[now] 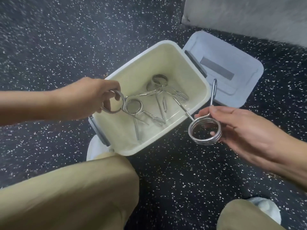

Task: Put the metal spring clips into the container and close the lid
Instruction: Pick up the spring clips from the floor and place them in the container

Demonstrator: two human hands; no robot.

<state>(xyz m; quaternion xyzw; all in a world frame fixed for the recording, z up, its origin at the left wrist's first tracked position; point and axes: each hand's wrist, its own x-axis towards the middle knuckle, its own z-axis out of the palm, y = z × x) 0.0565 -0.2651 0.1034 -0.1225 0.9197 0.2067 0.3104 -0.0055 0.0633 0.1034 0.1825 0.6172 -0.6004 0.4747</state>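
A cream plastic container [197, 77] stands open on the floor, with several metal spring clips [159, 82] lying inside. My left hand [86, 98] is over the container's left rim, fingers through the coil of a spring clip [114, 103] that hangs just inside. My right hand [245, 130] is to the right of the container, outside it, gripping another spring clip [206, 131] by its coil, handles pointing up towards the box. The pale blue lid [232, 67] lies upside down on the floor behind and right of the container.
The floor [49, 47] is dark speckled rubber. A grey wall base [249, 15] runs across the top right. My knees in tan trousers [69, 193] fill the bottom, with white shoes beside the container's near corner and at bottom right.
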